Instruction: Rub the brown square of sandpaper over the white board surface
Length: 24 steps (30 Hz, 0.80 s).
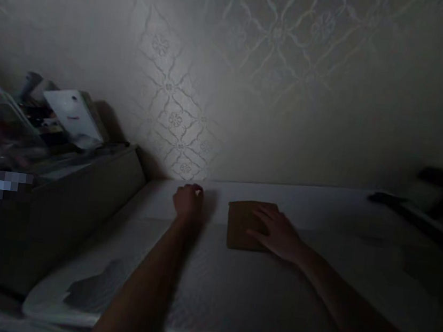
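A flat brown rectangular item (pixel 240 230), with rounded lower corners, lies on the pale surface; the dim light does not show whether it is a notebook, a pouch or cardboard. Across its right part rests my right hand (pixel 277 235), fingers spread and lying flat on it. My left hand (pixel 187 200) is to the left of the brown item, apart from it, near the back of the surface. Its fingers are curled closed, and what they hold, if anything, is hidden.
A patterned wall (pixel 268 112) rises behind the pale surface (pixel 207 283). At the left a dark cabinet (pixel 91 204) carries a white box (pixel 73 110) and a clear plastic container (pixel 1 117). A dark bar (pixel 413 211) reaches in from the right.
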Motion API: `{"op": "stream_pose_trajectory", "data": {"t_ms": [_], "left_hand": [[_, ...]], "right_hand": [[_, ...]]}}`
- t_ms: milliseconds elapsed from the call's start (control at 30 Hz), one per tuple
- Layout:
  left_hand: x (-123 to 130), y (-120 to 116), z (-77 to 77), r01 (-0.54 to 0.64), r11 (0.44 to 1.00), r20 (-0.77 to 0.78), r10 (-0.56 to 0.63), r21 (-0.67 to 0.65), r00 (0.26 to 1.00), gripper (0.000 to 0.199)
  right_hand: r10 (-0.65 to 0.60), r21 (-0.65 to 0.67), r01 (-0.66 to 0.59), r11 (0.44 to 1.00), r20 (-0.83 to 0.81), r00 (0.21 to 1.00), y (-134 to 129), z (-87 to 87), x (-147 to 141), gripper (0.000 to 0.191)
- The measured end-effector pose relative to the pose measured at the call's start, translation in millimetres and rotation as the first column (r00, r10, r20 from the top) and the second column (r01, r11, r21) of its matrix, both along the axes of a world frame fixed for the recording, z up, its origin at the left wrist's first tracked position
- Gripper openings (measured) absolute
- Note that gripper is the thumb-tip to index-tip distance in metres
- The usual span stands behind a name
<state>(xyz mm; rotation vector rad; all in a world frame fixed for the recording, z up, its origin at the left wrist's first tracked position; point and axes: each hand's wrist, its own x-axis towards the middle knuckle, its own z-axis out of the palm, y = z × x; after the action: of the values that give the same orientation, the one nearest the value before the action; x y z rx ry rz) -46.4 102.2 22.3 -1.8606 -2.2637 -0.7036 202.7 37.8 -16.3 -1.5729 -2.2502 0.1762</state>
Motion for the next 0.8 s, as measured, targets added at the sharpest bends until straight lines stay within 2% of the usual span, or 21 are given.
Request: {"op": "stream_pose_trajectory", "data": {"t_ms": [67,133,300,467,533,633,700,800], "left_hand": [[-10,3,-3.8,-0.081,0.996,-0.005,0.081,-0.039,0.997,0.025],[-14,5,-7.5,-0.11,0.99,-0.002,0.11,-0.083,0.994,0.025],[-14,7,-11.3,-0.103,0.986,-0.02,0.101,-0.133,0.995,0.028],[-6,1,-4.2,-0.086,0.992,-0.056,0.081,-0.094,0.995,0.029],[4,-5,0.8,-0.006,0.998,-0.091,0.0,-0.067,0.996,0.031],[29,-19,6.6,0.218,0.974,-0.11,-0.224,-0.069,0.968,0.031],[51,-32,7.4,0.377,0.92,-0.102,-0.387,-0.104,0.917,0.032],[86,-55,2.1,0.602,0.78,-0.113,-0.622,-0.171,0.775,0.045]], "right_hand": [[-0.001,0.002,0.001,1.0,0.0,1.0,0,-0.7,0,0.065],[-0.009,-0.001,0.009,1.0,0.0,1.0,0,-0.6,0,0.066],[-0.01,-0.005,0.01,1.0,0.001,1.0,-1,0.4,-1,0.065],[-0.001,-0.002,0.001,1.0,-0.03,1.0,0,-0.3,-1,0.064],[0.008,0.013,-0.007,1.0,-0.067,0.998,0,-0.1,0,0.062],[0.028,0.046,-0.02,0.999,-0.18,0.983,1,2.0,3,0.05],[0.008,0.068,0.01,0.998,-0.271,0.963,1,4.8,5,0.043],[-0.115,0.099,0.157,0.983,-0.335,0.935,0,10.1,16,0.04]]}}
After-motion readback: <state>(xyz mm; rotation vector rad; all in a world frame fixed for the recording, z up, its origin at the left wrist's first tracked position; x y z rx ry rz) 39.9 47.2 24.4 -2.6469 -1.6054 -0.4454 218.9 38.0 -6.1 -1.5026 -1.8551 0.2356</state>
